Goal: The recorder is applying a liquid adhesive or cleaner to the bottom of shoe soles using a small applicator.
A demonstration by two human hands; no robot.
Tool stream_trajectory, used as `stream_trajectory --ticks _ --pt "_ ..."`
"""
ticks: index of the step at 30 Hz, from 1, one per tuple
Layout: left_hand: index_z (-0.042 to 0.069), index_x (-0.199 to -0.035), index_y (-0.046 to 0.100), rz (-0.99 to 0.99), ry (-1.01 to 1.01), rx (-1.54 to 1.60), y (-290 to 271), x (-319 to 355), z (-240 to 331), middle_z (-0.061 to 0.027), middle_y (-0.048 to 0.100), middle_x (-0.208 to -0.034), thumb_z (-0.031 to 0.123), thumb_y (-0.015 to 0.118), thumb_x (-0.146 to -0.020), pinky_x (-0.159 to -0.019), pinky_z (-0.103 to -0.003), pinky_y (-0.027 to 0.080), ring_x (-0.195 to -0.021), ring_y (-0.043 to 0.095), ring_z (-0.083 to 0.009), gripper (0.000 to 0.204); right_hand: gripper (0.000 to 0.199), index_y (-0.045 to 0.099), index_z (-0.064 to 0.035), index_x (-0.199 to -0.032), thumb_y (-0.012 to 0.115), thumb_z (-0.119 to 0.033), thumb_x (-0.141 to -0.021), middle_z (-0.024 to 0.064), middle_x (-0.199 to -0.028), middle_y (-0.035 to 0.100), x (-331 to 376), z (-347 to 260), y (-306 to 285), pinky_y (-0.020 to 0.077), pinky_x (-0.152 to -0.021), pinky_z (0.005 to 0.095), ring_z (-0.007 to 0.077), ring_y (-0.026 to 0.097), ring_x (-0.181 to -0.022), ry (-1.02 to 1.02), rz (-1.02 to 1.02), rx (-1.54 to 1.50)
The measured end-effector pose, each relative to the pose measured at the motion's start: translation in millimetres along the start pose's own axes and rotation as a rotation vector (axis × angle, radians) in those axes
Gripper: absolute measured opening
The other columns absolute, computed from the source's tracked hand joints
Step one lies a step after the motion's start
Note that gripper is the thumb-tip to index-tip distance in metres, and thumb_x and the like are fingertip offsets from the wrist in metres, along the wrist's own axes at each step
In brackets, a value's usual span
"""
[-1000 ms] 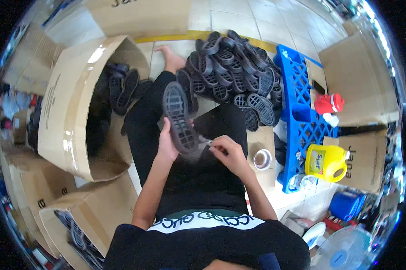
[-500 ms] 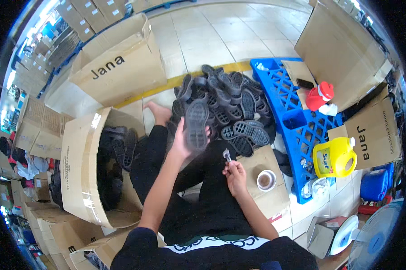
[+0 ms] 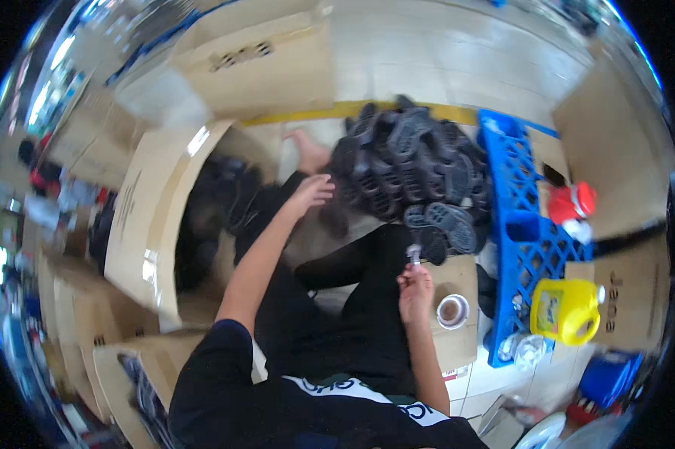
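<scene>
My left hand [image 3: 312, 193] is open, its fingers stretched toward the right, with nothing in them. Just past it, low at the pile's left edge, is a dark blurred shape [image 3: 334, 220] that looks like a shoe sole. In front of me rises a heap of black shoe soles [image 3: 408, 153]; a few lie treads-up at its near side, among them a grey-black sole [image 3: 451, 227]. My right hand [image 3: 416, 293] pinches a small brush [image 3: 414, 254], its pale tip pointing up. Beside that hand, a white cup [image 3: 452, 311] of brownish stuff stands on cardboard [image 3: 457, 346].
To my left, a tipped carton [image 3: 151, 217] holds more black soles. A tall carton [image 3: 259, 75] stands beyond. On the right, a blue plastic pallet [image 3: 506, 247] carries a red jug [image 3: 572, 202], a phone [image 3: 554, 176] and a yellow bottle [image 3: 566, 313].
The sole that my left hand held upright is out of it, and the hand has opened. The right hand still holds the brush. The whole view has shifted and turned.
</scene>
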State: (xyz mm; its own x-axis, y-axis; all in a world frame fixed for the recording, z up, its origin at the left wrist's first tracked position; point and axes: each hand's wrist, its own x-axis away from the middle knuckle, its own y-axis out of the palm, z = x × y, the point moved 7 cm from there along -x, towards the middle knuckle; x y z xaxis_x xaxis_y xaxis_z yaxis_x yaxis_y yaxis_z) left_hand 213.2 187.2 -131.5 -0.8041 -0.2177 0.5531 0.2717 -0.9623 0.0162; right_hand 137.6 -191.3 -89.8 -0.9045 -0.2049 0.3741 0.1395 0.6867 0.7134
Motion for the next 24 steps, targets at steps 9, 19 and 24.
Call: stream_trajectory --ticks 9,19,24 --pt "0.017 -0.133 0.052 0.824 0.024 0.295 -337.6 145.3 -144.2 -0.0067 0.061 -0.124 0.034 0.059 -0.09 -0.093 -0.045 0.045 -0.105 0.06 -0.0242 0.047 0.014 0.057 -0.0085 -0.102 0.055 -0.022 -0.099 0.0037 -0.101 0.063 -1.4 9.9 21.1 0.0453 -0.081 0.0291 0.0113 0.055 -0.088 0.175 -0.059 0.103" --pt "0.017 -0.117 0.056 0.725 -0.152 0.394 -329.9 59.2 -273.6 -0.0039 0.061 -0.106 0.045 0.066 -0.088 -0.081 -0.042 0.046 -0.094 0.055 -0.0211 0.041 0.018 0.057 -0.0074 -0.103 0.048 -0.023 -0.102 0.0036 -0.102 0.061 -2.1 5.3 26.3 0.0457 -0.083 0.0298 0.013 0.055 -0.088 0.176 -0.004 0.25" --pt "0.015 -0.117 0.057 0.875 -0.233 0.338 -417.1 82.5 -290.0 -0.0048 0.062 -0.104 0.043 0.069 -0.086 -0.082 -0.044 0.047 -0.095 0.057 -0.024 0.044 0.016 0.057 -0.0089 -0.103 0.051 -0.024 -0.101 0.0035 -0.102 0.063 4.4 34.3 50.2 0.0466 -0.083 0.0294 0.0126 0.056 -0.089 0.255 -0.066 0.224"
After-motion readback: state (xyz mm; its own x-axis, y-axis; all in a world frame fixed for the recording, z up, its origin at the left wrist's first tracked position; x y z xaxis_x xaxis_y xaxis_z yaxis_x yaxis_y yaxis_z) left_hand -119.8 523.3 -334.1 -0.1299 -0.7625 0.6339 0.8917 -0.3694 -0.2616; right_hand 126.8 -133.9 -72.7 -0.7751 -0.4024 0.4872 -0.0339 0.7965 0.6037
